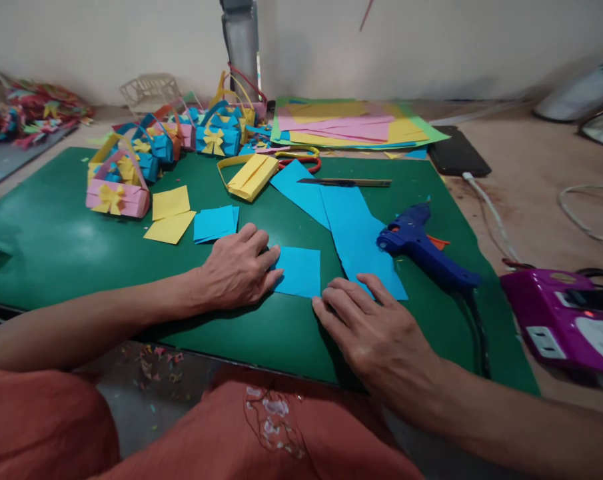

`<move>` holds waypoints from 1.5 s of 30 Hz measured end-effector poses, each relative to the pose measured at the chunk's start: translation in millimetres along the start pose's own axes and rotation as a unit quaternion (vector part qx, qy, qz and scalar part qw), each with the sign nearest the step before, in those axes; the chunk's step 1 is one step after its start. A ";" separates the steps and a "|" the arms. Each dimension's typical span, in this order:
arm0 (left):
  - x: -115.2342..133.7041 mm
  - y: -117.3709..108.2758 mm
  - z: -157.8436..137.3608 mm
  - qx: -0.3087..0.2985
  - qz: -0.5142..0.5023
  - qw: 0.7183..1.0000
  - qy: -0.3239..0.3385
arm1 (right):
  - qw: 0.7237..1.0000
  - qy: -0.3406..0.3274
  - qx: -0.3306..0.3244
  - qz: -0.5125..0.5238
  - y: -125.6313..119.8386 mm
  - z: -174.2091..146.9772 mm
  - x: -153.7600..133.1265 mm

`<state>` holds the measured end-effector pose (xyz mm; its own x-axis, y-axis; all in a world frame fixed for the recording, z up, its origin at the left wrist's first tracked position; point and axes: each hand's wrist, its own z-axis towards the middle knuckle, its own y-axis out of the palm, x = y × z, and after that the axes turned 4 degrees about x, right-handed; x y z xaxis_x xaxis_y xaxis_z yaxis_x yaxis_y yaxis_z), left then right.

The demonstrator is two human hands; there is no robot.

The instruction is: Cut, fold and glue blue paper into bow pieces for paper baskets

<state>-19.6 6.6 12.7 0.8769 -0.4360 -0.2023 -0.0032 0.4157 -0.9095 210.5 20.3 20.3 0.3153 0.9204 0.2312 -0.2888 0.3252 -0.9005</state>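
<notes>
A small blue paper rectangle [298,272] lies on the green mat between my hands. Its left end is covered by my left hand [244,263], whose fingers are bent, with thumb and forefinger closed on that edge. My right hand [364,317] rests at the near right corner, thumb and fingertips drawn together there; the exact contact is partly hidden. Beyond my right fingers lie long blue paper strips [348,220]. To the left of the rectangle sit a small stack of blue paper pieces [215,223] and two yellow paper pieces [171,210].
A yellow paper bag [254,177], scissors [301,162] and a cutter knife [351,182] lie behind. A blue glue gun [426,247] lies right, near a purple power strip [561,327] and phone [460,151]. Finished paper bags [118,197] and coloured sheets [351,123] are farther back.
</notes>
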 end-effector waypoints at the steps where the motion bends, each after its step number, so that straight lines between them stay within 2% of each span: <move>1: -0.4 0.1 0.6 -0.004 0.010 1.000 -0.009 | 1.000 -0.002 0.000 0.001 -1.2 -0.3 -0.1; 6: -5.5 -3.9 2.7 -0.023 0.084 0.994 -0.067 | 1.000 -0.012 0.013 0.014 -4.0 0.9 2.1; 12: -3.6 -21.0 -4.5 0.035 0.057 0.998 -0.010 | 0.999 -0.004 0.017 0.029 1.0 8.4 10.2; 14: -1.1 -23.2 -7.9 0.005 0.027 0.999 0.031 | 0.999 0.001 0.022 0.025 4.0 11.7 12.7; 18: 2.1 -23.3 -11.4 -0.106 0.001 0.986 0.130 | 0.999 0.002 0.039 0.018 7.9 16.4 15.9; 22: -1.1 -25.3 -8.7 -0.133 0.014 0.973 0.190 | 0.998 -0.003 0.061 0.013 9.9 18.7 18.0; 26: -6.6 -21.8 -5.0 -0.103 0.013 0.969 0.224 | 0.998 0.002 0.062 0.013 11.5 18.8 19.3; 30: -9.8 -13.8 -4.5 -0.053 -0.022 0.974 0.219 | 0.996 0.016 0.079 0.029 11.0 16.7 20.7; 32: -11.2 -13.4 -4.3 -0.006 -0.099 0.976 0.194 | 0.993 0.034 0.101 0.058 9.3 15.7 22.1; 34: -13.0 -17.1 -3.5 0.046 -0.231 0.964 0.124 | 0.985 0.068 0.129 0.094 7.0 15.1 23.9; 35: -13.9 -19.8 -2.8 0.062 -0.311 0.946 0.064 | 0.978 0.094 0.143 0.116 5.8 15.0 24.9; 36: -14.9 -22.5 -1.9 0.068 -0.393 0.917 -0.005 | 0.970 0.126 0.151 0.145 4.8 15.0 25.9; 37: -15.8 -24.6 -0.8 0.061 -0.473 0.875 -0.076 | 0.957 0.164 0.154 0.184 4.1 15.1 26.8; 39: -16.8 -25.8 1.5 0.026 -0.620 0.762 -0.185 | 0.912 0.249 0.142 0.294 3.4 15.8 28.3; 41: -16.5 -22.4 3.6 -0.015 -0.718 0.651 -0.246 | 0.844 0.319 0.113 0.417 3.2 17.3 29.0; 42: -15.6 -19.8 4.5 -0.034 -0.748 0.608 -0.266 | 0.809 0.344 0.095 0.468 3.0 18.5 29.0; 43: -14.4 -17.1 5.3 -0.051 -0.767 0.574 -0.283 | 0.779 0.362 0.078 0.506 2.5 20.0 28.7; 45: -11.1 -13.0 6.7 -0.083 -0.787 0.528 -0.308 | 0.738 0.384 0.047 0.553 0.9 23.9 27.5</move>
<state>-26.1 11.4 29.2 -0.1544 0.2266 0.9617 0.9655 -0.1718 0.1955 197.4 51.1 34.7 0.2489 0.2509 -0.9355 -0.8035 -0.4858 -0.3441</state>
